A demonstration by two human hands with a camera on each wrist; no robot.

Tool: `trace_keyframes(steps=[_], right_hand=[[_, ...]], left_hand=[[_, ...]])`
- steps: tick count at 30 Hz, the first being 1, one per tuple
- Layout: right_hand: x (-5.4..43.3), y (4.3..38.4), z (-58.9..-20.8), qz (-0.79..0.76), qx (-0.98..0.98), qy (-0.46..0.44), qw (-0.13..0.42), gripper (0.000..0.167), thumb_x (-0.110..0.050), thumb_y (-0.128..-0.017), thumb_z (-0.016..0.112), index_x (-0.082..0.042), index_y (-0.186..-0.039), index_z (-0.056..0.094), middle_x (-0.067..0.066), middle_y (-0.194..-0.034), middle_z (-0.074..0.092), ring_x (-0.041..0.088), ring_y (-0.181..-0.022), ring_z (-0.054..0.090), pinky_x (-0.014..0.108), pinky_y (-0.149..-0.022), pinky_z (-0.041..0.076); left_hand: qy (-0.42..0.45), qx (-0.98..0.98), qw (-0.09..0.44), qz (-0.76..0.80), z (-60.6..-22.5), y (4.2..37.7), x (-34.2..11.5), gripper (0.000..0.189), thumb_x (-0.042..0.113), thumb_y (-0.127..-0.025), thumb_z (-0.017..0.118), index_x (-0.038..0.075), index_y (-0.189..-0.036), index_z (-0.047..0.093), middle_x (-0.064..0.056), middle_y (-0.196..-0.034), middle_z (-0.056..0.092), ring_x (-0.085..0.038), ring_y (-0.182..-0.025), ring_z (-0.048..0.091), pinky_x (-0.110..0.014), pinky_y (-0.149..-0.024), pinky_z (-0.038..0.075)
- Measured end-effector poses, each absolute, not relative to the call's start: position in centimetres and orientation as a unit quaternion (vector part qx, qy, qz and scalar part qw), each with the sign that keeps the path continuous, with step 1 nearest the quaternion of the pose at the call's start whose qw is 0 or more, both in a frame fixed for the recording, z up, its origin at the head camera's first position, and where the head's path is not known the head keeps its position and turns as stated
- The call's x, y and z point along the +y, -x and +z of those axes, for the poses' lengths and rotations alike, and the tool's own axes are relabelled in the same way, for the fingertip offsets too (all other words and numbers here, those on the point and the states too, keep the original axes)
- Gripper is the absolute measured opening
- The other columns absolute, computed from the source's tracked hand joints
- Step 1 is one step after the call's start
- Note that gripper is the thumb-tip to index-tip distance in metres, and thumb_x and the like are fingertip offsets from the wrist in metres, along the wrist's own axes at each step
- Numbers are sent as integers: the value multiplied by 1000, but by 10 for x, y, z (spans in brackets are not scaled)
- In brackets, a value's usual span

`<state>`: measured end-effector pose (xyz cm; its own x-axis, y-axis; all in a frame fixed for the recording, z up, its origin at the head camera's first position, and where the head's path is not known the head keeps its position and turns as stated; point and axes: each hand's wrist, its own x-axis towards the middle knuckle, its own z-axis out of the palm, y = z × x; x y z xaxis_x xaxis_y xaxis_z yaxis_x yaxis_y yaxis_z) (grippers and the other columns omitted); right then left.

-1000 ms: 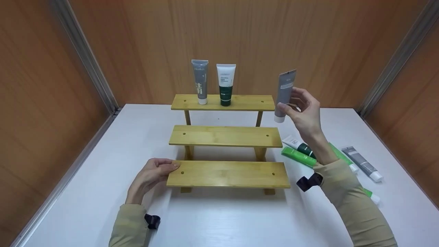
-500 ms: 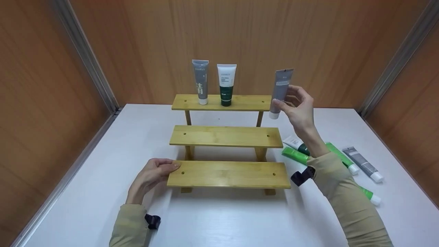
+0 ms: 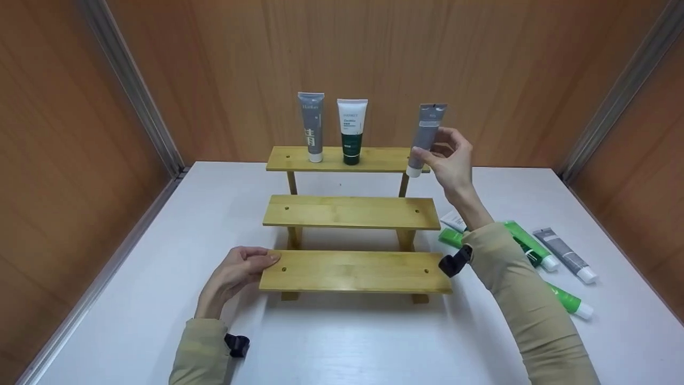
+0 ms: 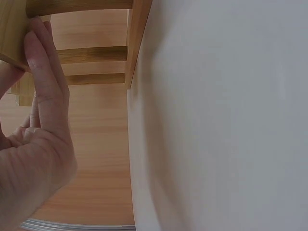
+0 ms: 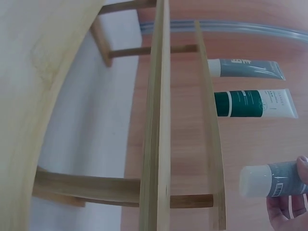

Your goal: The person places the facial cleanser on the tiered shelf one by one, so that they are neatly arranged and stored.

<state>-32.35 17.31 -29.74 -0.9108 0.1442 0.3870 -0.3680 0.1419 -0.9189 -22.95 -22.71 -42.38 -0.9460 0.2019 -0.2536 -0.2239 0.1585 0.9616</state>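
One gray tube (image 3: pixel 426 130) pinched, tilted, in right hand (image 3: pixel 451 163); cap (image 5: pixel 255 181) just apart from top plank (image 3: pixel 385 158) below grip; white-green tube (image 3: pixel 351 122) stands left of grip; left hand (image 3: pixel 235 271) grips bottom plank (image 3: pixel 355 272). Tilted release could topple it: narrow cap base.

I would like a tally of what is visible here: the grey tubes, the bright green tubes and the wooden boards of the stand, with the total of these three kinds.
Grey: 3 (held tube, standing tube, lying tube)
Bright green: 3 (left tube, middle tube, near tube; some partly hidden)
Wooden: 3 (top board, middle board, bottom board)
Total: 9
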Motion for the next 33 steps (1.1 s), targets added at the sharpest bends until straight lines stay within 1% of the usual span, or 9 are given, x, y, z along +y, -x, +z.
trace_keyframes(steps=[3,9,18,24,33], right_hand=[[168,328,-297,649,-730,-80,198,50,-3,-88,76,2,-132,53,3,-116,56,20,-108,59,37,-105,51],[161,338,-297,644,-733,-78,203,49,-4,-87,77,2,-130,54,2,-114,57,19,-107,58,35,-103,51],[152,349,-298,633,-745,-66,201,50,-6,-89,76,1,-132,53,13,-124,58,20,-109,58,35,-104,51],[148,356,-299,630,-746,-60,209,50,-5,-87,77,1,-132,54,13,-122,58,20,-107,59,33,-100,52],[141,362,-301,613,-760,-54,210,50,-7,-88,77,-1,-132,55,17,-127,60,26,-114,61,37,-106,52]], left_hand=[[11,745,164,646,-424,230,-227,46,22,-94,72,-12,-122,61,0,-93,76,-10,-83,73,-22,-73,60],[13,747,163,644,-424,230,-227,45,22,-94,72,-11,-122,61,-1,-94,76,-11,-83,73,-22,-73,60],[4,746,162,646,-424,228,-228,47,22,-94,71,-13,-124,59,0,-95,76,-10,-85,73,-22,-76,60],[0,747,163,644,-424,228,-229,50,23,-94,71,-14,-126,58,0,-95,76,-11,-86,74,-23,-76,61],[0,750,164,641,-425,228,-229,50,24,-94,71,-14,-126,58,-1,-96,76,-11,-86,74,-23,-76,61]])
